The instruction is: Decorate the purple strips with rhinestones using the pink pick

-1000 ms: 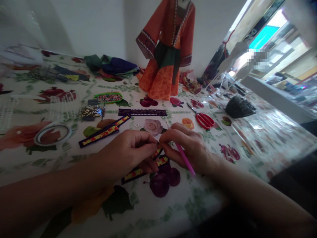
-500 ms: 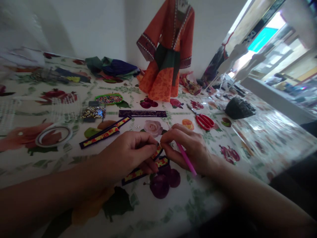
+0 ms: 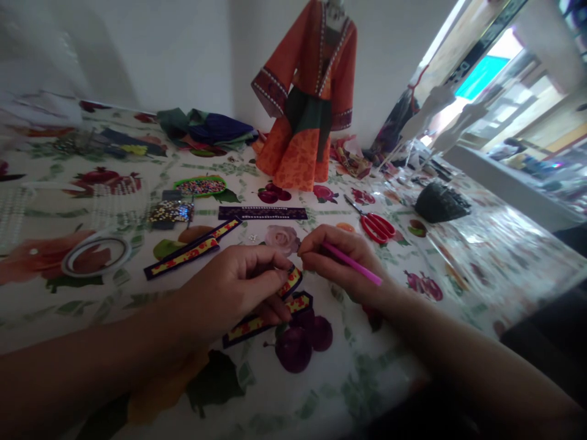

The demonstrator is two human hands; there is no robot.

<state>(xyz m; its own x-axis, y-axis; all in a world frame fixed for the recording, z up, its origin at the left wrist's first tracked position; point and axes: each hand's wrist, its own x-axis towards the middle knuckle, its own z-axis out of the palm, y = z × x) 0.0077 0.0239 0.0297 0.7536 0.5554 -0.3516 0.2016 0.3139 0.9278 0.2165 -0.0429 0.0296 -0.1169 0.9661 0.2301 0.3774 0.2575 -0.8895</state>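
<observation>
At the centre of the frame, the left hand pinches a short dark-edged fabric strip with a yellow-and-red pattern between thumb and fingers, apparently to steady its end above the fruit-printed tablecloth. That end pokes out just right of the fingertips, close beside the right hand, which is closed around a thin pink plastic stick; its tip is hidden. A matching longer strip lies flat just below.

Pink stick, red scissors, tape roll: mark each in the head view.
pink stick [image 3: 353,264], head view, mid-shaft.
red scissors [image 3: 376,226], head view, red handles.
tape roll [image 3: 73,269], head view, lower-left rim.
</observation>
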